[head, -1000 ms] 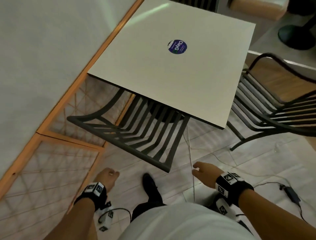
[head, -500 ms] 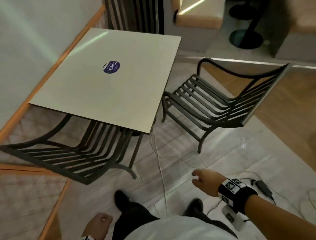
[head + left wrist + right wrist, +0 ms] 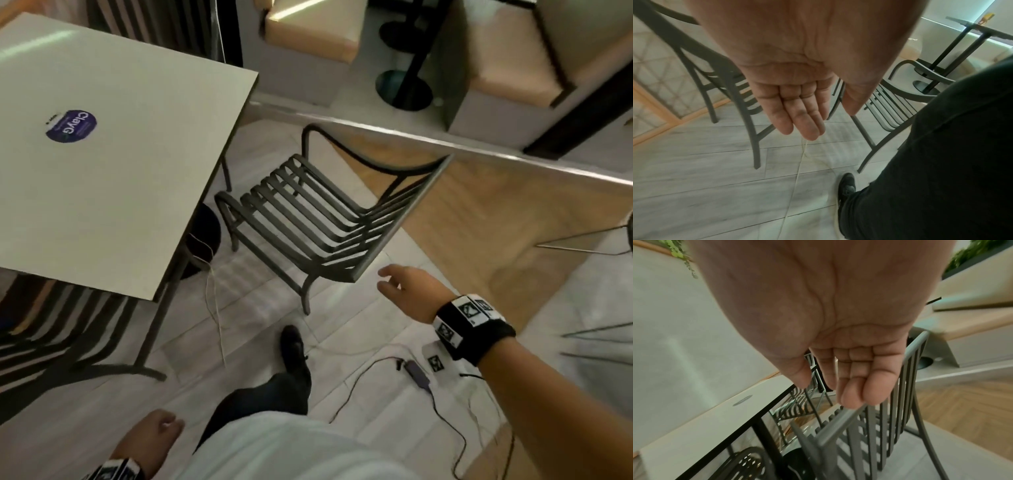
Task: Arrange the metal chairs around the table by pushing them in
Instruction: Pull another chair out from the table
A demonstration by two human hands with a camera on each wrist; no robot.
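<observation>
The white square table [image 3: 120, 178] with a blue sticker fills the left of the head view. A dark slatted metal chair [image 3: 308, 209] stands pulled out from its right side, seat facing the table. My right hand [image 3: 387, 279] hangs open beside the near end of the chair's top rail [image 3: 404, 219]. In the right wrist view its fingertips [image 3: 851, 400] hover just over that rail [image 3: 840, 423]; I cannot tell if they touch it. My left hand [image 3: 164, 426] hangs empty by my hip, fingers relaxed [image 3: 807, 129]. A second chair [image 3: 51, 329] sits tucked under the table's near left edge.
A third chair back [image 3: 164, 27] stands at the table's far side. Cables and a power adapter [image 3: 416, 375] lie on the tiled floor to the right of my foot [image 3: 293, 346]. A white cord [image 3: 214, 298] hangs from the table. A raised step [image 3: 445, 144], benches and a black pedestal base [image 3: 404, 89] lie beyond.
My view has swung right from the tucked-in chair to the pulled-out one. My right hand has risen and moved forward to that chair's top rail. The left hand has dropped back beside my hip.
</observation>
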